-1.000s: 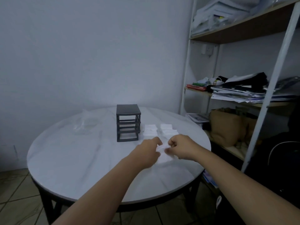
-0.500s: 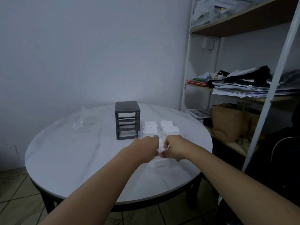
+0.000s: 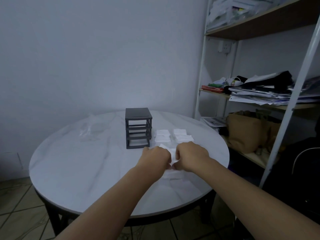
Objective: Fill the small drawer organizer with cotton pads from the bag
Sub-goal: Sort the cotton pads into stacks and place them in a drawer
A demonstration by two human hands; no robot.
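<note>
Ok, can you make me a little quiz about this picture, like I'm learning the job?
1. True or false: the dark drawer organizer stands upright on the round table.
2. What do the left hand and right hand hold between them?
3. The white stacks of cotton pads lie on which side of the organizer: A the shelf side, B the clear bag side?

Key: 1 true. 2 a white cotton pad. 3 A.

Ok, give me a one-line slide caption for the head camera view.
Both hands, left hand and right hand, pinch white cotton pads beside the empty dark drawer organizer on a round table.
</note>
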